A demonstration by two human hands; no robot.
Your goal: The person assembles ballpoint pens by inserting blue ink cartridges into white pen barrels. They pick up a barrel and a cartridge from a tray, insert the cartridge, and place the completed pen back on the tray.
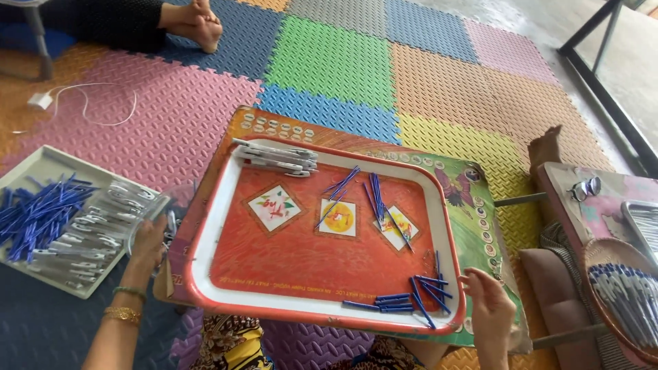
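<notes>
Blue pen refills [411, 298] lie in a loose pile at the near right corner of the red tray [322, 274], just beside the right hand [488, 305], whose fingers are spread and hold nothing. The left hand [147, 240] is curled round a clear plastic bag [140, 209] at the tray's left edge; what it grips inside is hard to make out. More refills [373, 199] and white pen barrels [277, 157] sit farther off on the tray. Left, a white tray [48, 161] holds refills and barrels. Right, a basket [596, 257] is cut off by the picture's edge.
</notes>
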